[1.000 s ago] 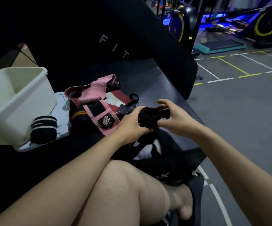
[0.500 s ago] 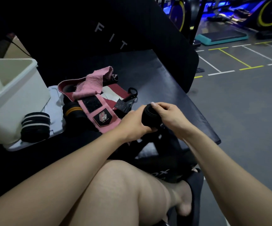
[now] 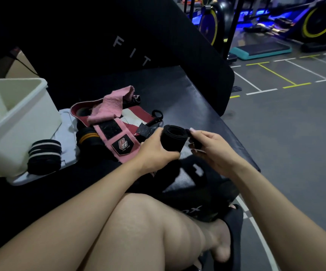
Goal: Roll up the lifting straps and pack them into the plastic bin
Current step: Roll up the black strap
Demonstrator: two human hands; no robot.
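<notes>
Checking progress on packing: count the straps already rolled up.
2: a black roll gripped in the left hand, its end pinched by the right hand; a striped roll beside the bin. Others may be hidden.

A second ago both hands closed tightly around the black strap roll (image 3: 173,139), held compact between them. Now the right hand (image 3: 209,147) has drawn a little away to the right, its fingers (image 3: 192,132) pinching the strap's loose end at the roll's upper edge. The left hand (image 3: 154,151) has shifted to cup the roll from the left and below, so the roll's coiled end now shows.
</notes>
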